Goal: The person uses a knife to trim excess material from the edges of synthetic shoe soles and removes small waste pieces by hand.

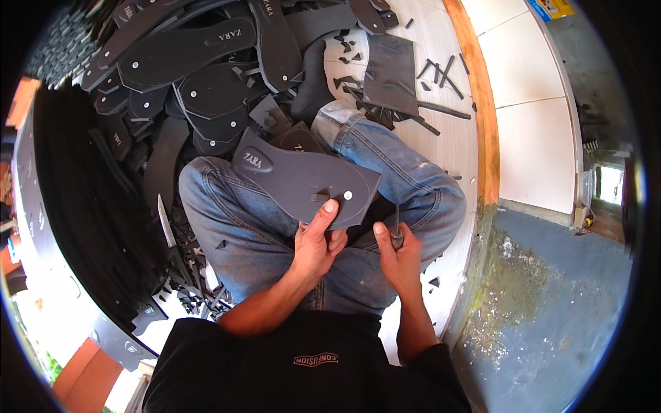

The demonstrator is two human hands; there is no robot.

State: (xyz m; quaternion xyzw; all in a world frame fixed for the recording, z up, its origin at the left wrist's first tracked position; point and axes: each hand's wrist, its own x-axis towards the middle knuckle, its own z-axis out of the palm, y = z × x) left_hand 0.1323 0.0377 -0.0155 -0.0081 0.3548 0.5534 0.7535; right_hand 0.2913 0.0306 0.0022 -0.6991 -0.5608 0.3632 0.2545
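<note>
My left hand is closed on the lower edge of a dark grey sandal sole, its thumb pressed on the upper face. The sole is held tilted above my lap. A small black tab stands up from its face, close to a white-ringed spot. Just right of the sole, my right hand grips the handle of a thin-shafted hand tool. Its slim metal shaft points away from me, apart from the sole; the tip is hard to make out, so I cannot tell its exact kind.
Many dark soles lie heaped beyond my knees. A knife rests left of my left knee, near black scraps. At the far right lie a dark flat sheet and cut strips. A wooden edge borders the pale floor.
</note>
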